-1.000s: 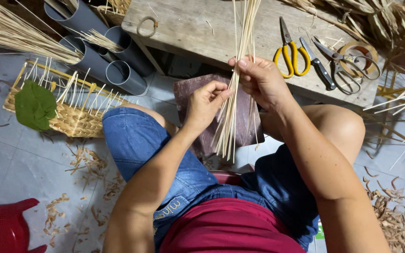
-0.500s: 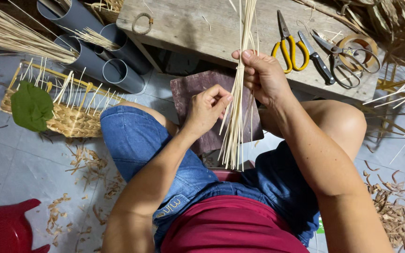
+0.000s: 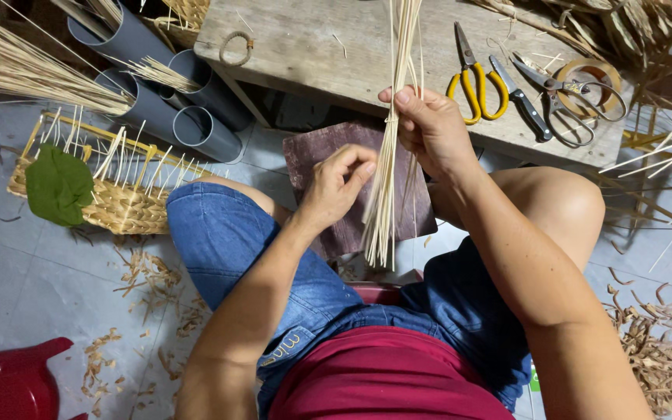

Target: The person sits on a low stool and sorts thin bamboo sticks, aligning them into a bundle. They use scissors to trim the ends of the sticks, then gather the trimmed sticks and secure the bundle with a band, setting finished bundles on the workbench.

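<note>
Right hand (image 3: 429,128) closed tight around a bundle of pale reed strips (image 3: 386,179), fingers wrapped fully, thumb pointing up along the stalks. Bundle hangs near vertical over the lap, upper ends running out of the top of the frame, lower ends fanned just above the thighs. Left hand (image 3: 337,185) on the bundle's left side, lower than the right: fingers curled narrow, fingertips (image 3: 365,167) pinching at the outer strips; cannot tell how many it has. Behind the bundle, a brown sheet (image 3: 316,155) lies on the floor. Far side: wooden bench (image 3: 313,47) with yellow-handled scissors (image 3: 472,78), a knife (image 3: 524,101), metal shears (image 3: 565,101), a tape roll (image 3: 589,74). Left: grey pipes (image 3: 165,101) holding straw, half-woven basket (image 3: 110,198) with a green leaf (image 3: 57,185) on it. Near left: red plastic stool (image 3: 9,381).
</note>
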